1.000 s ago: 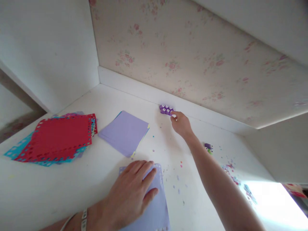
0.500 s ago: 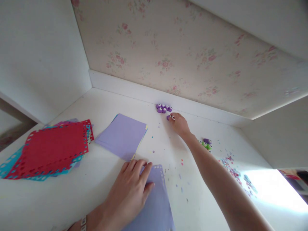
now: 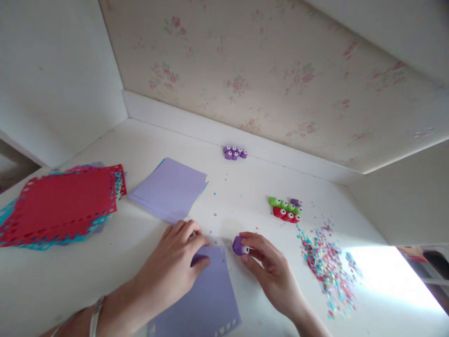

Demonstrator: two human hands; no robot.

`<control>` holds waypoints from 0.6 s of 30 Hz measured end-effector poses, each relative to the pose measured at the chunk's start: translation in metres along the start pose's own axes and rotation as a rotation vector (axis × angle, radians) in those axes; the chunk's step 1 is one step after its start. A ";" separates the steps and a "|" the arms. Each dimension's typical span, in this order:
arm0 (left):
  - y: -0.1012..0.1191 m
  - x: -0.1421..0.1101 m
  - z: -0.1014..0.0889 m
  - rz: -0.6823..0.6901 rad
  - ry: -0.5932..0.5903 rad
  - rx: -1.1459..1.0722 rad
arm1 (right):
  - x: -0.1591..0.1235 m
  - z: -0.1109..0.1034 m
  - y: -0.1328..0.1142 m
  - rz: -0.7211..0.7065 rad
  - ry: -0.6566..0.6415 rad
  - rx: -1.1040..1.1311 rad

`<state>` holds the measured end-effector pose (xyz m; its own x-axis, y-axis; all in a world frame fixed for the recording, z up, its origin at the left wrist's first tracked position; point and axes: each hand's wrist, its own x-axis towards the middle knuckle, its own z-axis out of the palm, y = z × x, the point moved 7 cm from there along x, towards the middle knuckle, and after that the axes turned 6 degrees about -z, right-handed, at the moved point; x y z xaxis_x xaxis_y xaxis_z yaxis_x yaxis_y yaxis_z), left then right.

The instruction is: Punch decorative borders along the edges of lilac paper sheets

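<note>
Left hand [image 3: 182,250] loosely spread at a lilac sheet [image 3: 206,299], right hand [image 3: 270,269] pinching a purple punch [image 3: 238,246] beside its corner

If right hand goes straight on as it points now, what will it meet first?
The right hand, with its purple piece, would probably meet the stacked lavender sheets first; the left hand is near that line, and height is unclear.

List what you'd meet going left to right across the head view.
Red-topped sheets → lilac stack → held purple piece → mixed-colour cluster → confetti
</note>
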<state>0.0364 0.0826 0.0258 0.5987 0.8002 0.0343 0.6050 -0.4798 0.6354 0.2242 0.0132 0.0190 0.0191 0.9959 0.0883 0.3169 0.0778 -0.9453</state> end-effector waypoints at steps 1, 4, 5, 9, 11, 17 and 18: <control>0.000 0.000 0.000 -0.006 -0.008 -0.029 | -0.003 0.001 0.001 0.000 -0.001 -0.005; -0.004 0.002 0.002 -0.066 -0.072 -0.142 | -0.007 0.002 0.006 0.029 0.002 -0.008; -0.005 0.003 0.003 -0.089 -0.095 -0.182 | -0.008 0.002 0.006 0.031 0.002 -0.013; -0.007 0.006 0.001 -0.165 -0.148 -0.291 | -0.007 0.002 0.003 0.004 0.007 -0.030; -0.008 0.008 0.001 -0.196 -0.159 -0.312 | -0.006 0.002 0.000 -0.015 0.003 -0.031; -0.013 0.008 0.004 -0.215 -0.168 -0.296 | -0.006 0.004 -0.001 -0.017 -0.034 -0.057; -0.014 0.008 0.004 -0.213 -0.165 -0.283 | -0.006 0.004 -0.001 -0.020 -0.038 -0.068</control>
<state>0.0349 0.0938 0.0143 0.5659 0.7914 -0.2313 0.5695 -0.1724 0.8037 0.2198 0.0071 0.0176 -0.0233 0.9953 0.0940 0.3802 0.0958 -0.9199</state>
